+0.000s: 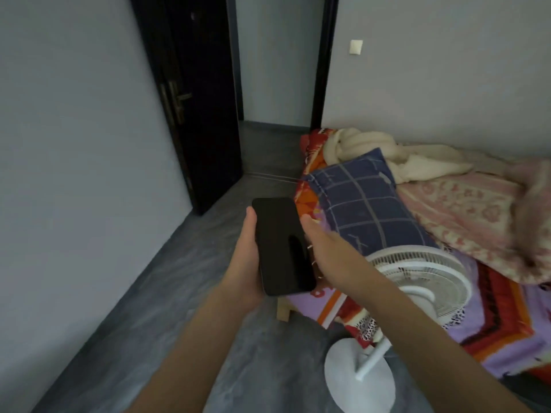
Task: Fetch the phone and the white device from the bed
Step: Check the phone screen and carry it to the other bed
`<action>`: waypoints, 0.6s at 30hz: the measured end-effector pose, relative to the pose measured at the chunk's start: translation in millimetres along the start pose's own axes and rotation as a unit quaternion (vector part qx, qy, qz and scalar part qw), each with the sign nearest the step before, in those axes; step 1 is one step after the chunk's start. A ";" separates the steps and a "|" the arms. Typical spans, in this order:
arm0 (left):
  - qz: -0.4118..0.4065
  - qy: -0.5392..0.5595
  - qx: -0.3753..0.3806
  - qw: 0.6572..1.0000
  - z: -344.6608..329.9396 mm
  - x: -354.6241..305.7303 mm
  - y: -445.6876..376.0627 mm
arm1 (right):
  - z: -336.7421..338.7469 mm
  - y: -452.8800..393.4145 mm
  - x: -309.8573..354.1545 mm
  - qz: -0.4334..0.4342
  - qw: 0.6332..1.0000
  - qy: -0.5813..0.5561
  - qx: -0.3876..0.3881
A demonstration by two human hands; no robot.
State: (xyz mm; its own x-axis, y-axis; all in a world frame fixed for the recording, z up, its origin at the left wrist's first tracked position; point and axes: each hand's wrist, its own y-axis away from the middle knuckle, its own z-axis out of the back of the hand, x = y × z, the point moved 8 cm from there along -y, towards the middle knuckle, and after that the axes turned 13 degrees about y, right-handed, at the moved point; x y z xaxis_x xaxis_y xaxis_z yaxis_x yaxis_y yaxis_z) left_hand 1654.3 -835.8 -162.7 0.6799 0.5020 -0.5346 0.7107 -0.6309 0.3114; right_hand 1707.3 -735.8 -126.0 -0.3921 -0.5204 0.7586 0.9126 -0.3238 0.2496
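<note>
A black phone (pixel 280 245) with a dark screen lies in my left hand (pixel 246 263), held up over the floor beside the bed. My right hand (pixel 320 242) rests flat against the phone's right edge, fingers together and pointing away from me; whether it grips the phone I cannot tell. The bed (pixel 504 329) with a purple, orange and red cover lies to the right. No white device shows on the bed apart from the fan standing in front of it.
A white pedestal fan (pixel 423 278) stands tilted against the bed's edge, its round base (pixel 357 374) on the grey floor. A blue checked pillow (pixel 363 207), a cream blanket (pixel 387 156) and a pink blanket (pixel 477 210) lie on the bed. A dark door (pixel 196 114) stands open ahead.
</note>
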 end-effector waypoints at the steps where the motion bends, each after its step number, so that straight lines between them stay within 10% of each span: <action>1: -0.003 0.002 0.008 1.000 5.7 -12.7 -4.0 | -7.3 -12.5 7.4 -0.008 1.000 -0.002 0.004; 18: 0.001 -0.146 -0.054 0.988 1.9 -144.4 -259.1 | 37.9 -282.9 30.9 -0.105 0.969 -0.208 -0.088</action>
State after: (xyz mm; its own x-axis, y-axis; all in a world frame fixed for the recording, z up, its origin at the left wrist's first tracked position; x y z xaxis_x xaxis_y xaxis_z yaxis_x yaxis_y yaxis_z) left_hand 1371.7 -745.9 -167.7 0.6118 0.2987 -0.7325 0.7352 -0.5565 0.3871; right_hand 1441.4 -630.3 -150.4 -0.4531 -0.0772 0.8881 0.7694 -0.5370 0.3459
